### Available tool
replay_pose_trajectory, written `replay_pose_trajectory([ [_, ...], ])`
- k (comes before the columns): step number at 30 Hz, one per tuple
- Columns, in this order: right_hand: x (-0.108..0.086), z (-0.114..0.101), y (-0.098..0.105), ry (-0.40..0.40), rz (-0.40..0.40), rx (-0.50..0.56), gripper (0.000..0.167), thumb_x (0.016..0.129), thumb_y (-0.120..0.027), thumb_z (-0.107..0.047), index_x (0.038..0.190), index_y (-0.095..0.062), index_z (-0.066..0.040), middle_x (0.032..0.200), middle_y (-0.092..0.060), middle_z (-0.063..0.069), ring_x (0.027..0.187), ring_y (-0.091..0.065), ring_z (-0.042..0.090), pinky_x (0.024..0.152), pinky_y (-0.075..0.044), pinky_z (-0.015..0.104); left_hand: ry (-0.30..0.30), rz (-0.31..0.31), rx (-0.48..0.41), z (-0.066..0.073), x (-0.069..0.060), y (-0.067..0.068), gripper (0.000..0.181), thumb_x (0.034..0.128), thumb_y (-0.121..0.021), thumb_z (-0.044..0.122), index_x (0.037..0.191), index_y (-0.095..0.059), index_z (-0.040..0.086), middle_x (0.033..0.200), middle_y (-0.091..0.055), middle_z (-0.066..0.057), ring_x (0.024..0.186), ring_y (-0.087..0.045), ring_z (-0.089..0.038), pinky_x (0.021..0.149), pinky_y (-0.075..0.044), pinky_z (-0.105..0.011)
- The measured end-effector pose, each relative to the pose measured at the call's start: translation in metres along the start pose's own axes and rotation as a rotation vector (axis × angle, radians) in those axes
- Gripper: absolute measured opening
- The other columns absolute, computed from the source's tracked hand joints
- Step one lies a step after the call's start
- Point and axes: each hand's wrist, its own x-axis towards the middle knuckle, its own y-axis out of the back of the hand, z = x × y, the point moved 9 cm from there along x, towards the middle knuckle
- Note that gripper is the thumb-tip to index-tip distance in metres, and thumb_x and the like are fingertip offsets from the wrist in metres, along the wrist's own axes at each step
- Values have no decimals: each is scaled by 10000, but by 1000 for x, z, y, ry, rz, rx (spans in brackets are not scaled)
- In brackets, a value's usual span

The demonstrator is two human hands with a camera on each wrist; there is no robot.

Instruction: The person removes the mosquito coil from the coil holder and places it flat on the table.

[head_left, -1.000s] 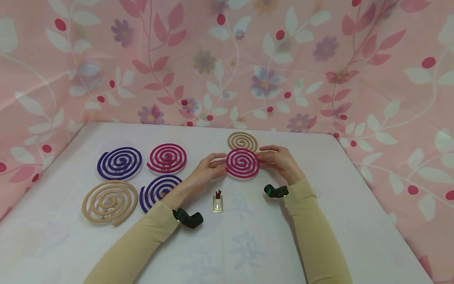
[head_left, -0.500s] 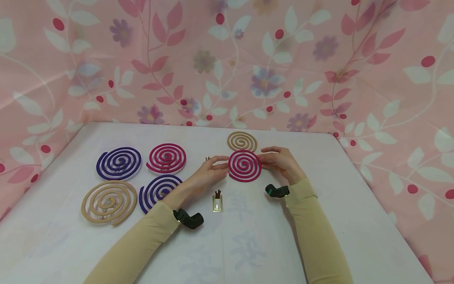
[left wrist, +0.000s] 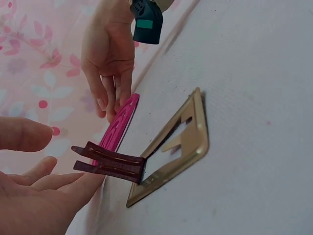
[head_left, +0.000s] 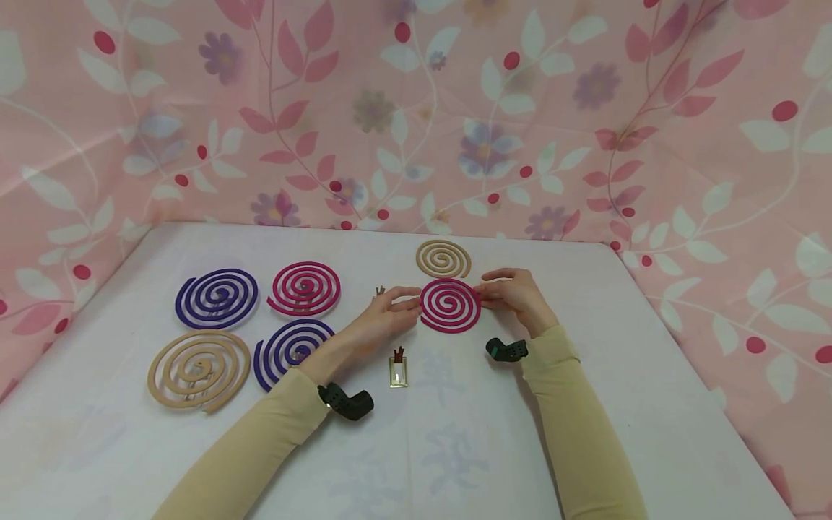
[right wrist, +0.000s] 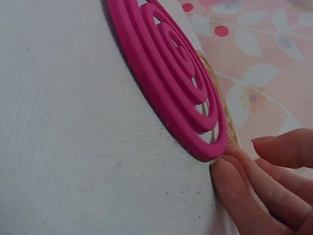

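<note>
A pink mosquito coil (head_left: 451,305) lies flat on the white tabletop between both hands. My left hand (head_left: 383,318) touches its left edge with extended fingers; in the left wrist view the thumb (left wrist: 24,134) stands apart from the other fingers. At the opposite edge my right hand (head_left: 516,292) rests its fingertips against the coil, also seen in the right wrist view beside the pink coil (right wrist: 181,112). Just behind it lies a tan coil (head_left: 443,258). Nearer the person is a small metal coil stand (left wrist: 168,156), gold-rimmed with dark reddish upright prongs.
To the left lie two purple coils (head_left: 217,297), a second pink coil (head_left: 304,289) and a larger tan coil (head_left: 198,370), some with stands showing beneath. Another stand (head_left: 380,291) peeks out behind the left hand. Floral cloth (head_left: 416,115) hangs behind the table.
Both hands have shifted the pink coil slightly toward the person and to the right. It overlapped the tan coil in view before; now it sits just in front of it.
</note>
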Motion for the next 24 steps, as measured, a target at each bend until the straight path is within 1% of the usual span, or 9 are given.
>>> replay_pose_trajectory([
  [5,-3,-2,3,-10,32,-36,429,939,-655,-41,1319,-525,108,1188,-662,313,849,-737,213,857,-597,357,0,5,-23,-1,1,-1,540,1017,-479,30,1523,-295,-12,1597,-307,-231,1471,-336,-334,1192,-303,-479],
  [11,-5,-4,1,-20,24,1,451,936,-654,-27,1340,-509,109,1204,-648,319,873,-737,212,847,-597,341,-3,-2,-64,-3,5,-3,537,1020,-460,22,1522,-279,-32,1603,-287,-235,1486,-301,-335,1197,-293,-466],
  [16,-4,-3,0,-22,35,41,438,945,-628,-5,1350,-504,107,1242,-617,332,884,-730,202,851,-592,336,27,38,-109,-3,9,-2,532,1014,-457,17,1517,-288,-35,1600,-286,-234,1484,-308,-316,1192,-309,-434],
  [20,-2,-3,0,-19,51,62,437,948,-626,1,1355,-506,106,1265,-605,331,915,-721,196,873,-583,343,41,65,-108,-4,12,-1,525,1013,-470,27,1512,-312,-18,1599,-299,-211,1486,-312,-290,1192,-312,-422],
  [24,-1,-2,0,-5,60,85,440,952,-626,-8,1357,-504,114,1272,-607,323,934,-719,183,927,-560,366,48,87,-115,-5,16,0,516,1016,-481,36,1507,-328,-10,1595,-314,-198,1490,-303,-271,1195,-310,-407],
])
